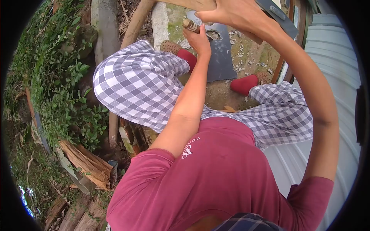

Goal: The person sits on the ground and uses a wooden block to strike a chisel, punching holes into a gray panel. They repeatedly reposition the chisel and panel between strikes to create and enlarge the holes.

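Observation:
My left hand (pixel 198 40) is closed round a wooden-handled tool, its round handle end (pixel 189 25) poking out above the fist. The tool's working end is hidden. Under it lies a dark grey sheet (pixel 221 63) with a ragged hole, between my feet. At the top edge of the view, my right hand (pixel 231 13) grips a pale piece of wood (pixel 189 3), thumb along it; the other fingers are hidden and the wood runs out of view. Another part of wood shows below the right wrist.
Pale chips (pixel 241 52) litter the ground round the sheet. My red-socked feet (pixel 244 84) flank it. Ribbed metal sheeting (pixel 327 65) lies at right. Leafy plants (pixel 58 77), a split log (pixel 86 163) and a wooden pole (pixel 137 23) are at left.

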